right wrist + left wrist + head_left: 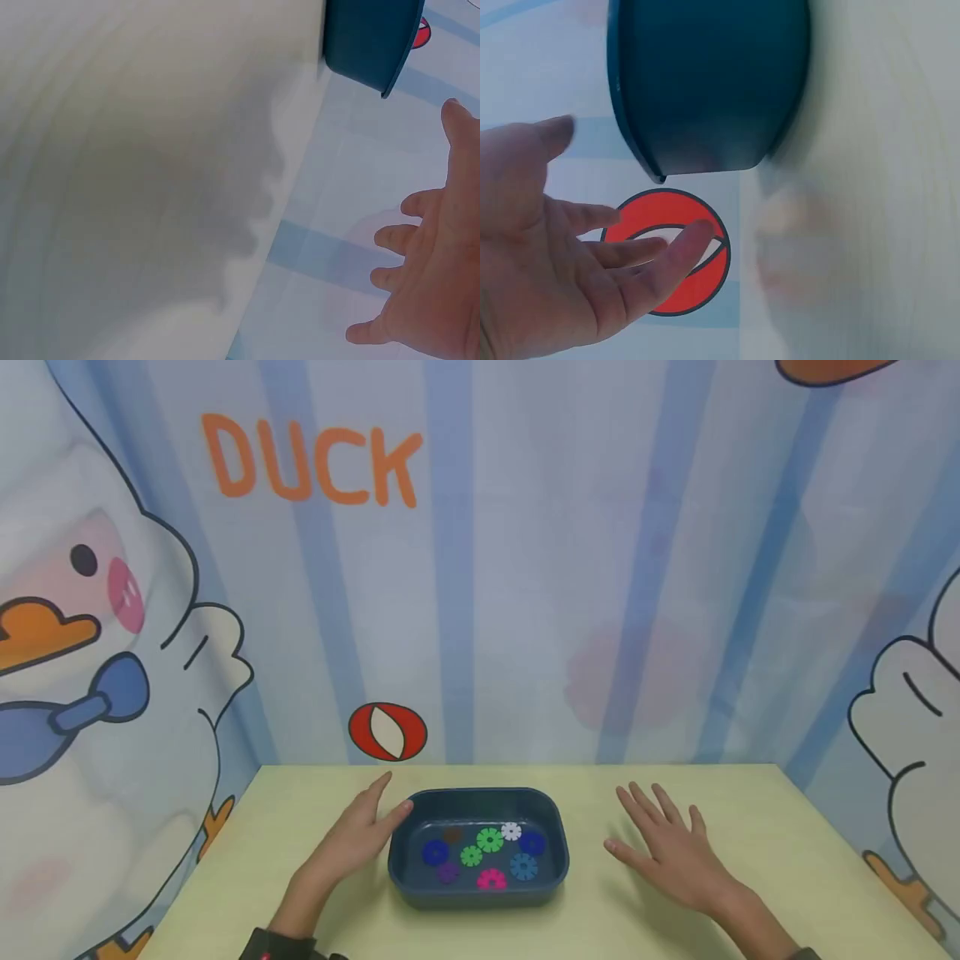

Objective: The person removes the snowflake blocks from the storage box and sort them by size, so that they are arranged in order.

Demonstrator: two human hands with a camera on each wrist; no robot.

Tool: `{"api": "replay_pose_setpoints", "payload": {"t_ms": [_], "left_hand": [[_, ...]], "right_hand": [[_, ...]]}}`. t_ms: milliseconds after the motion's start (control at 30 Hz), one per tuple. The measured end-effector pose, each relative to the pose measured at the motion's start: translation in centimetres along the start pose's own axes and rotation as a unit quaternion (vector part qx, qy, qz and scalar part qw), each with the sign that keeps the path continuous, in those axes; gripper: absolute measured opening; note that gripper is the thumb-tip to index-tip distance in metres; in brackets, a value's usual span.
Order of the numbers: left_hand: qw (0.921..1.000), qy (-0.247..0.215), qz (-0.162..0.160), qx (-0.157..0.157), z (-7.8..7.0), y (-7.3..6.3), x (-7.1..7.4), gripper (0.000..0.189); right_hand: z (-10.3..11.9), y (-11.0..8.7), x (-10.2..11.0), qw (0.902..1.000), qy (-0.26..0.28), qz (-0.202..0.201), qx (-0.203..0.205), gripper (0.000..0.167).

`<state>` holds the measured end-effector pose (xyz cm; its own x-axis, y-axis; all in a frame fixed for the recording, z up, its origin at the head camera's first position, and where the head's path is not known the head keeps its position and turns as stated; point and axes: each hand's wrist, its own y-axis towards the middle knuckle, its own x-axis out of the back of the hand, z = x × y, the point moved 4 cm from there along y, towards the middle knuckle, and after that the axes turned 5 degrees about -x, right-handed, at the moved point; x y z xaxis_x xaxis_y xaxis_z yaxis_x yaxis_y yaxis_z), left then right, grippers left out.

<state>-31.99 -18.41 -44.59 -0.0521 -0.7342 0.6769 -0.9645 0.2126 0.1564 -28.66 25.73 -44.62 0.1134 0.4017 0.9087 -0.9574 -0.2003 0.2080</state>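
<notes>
A dark blue-green plastic bin [480,900] stands on the table, with several flat, notched snowflake-shaped discs lying in it. Among them are a green disc [490,839], a pink disc [492,879], a white disc [511,832], a purple disc [447,872] and a faint brown one [452,835]. My left hand [352,839] hovers by the bin's left side, fingers extended and holding nothing; the left wrist view shows a gap between the hand [562,255] and the bin wall [705,90]. Right of the bin, my right hand [675,856] is raised over the table with spread fingers, touching nothing.
The pale yellow table [757,810] ends at a striped blue-and-white curtain [525,610] printed with ducks, the word DUCK and a red-and-white ball [387,732]. The right hand casts a shadow on the tabletop [112,150].
</notes>
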Motion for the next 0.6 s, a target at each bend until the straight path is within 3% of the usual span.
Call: {"api": "replay_pose_setpoints", "payload": {"t_ms": [233, 467, 600], "left_hand": [[0.9955, -0.066, 0.049, 0.046, -0.2, -0.2, -0.6, 0.078], [0.9946, -0.055, 0.052, 0.071, -0.9, -0.5, -0.2, 0.071], [0.9942, -0.065, 0.047, 0.072, -1.2, -0.6, 0.0, 0.064]], "right_hand": [[2.2, 0.1, -1.5, 0.9997, 0.015, -0.010, 0.017, 0.079], [5.8, 1.4, -2.2, 0.9973, 0.001, 0.003, 0.074, 0.080], [7.6, 3.0, -2.3, 0.9912, -0.006, 0.027, 0.130, 0.079]]}}
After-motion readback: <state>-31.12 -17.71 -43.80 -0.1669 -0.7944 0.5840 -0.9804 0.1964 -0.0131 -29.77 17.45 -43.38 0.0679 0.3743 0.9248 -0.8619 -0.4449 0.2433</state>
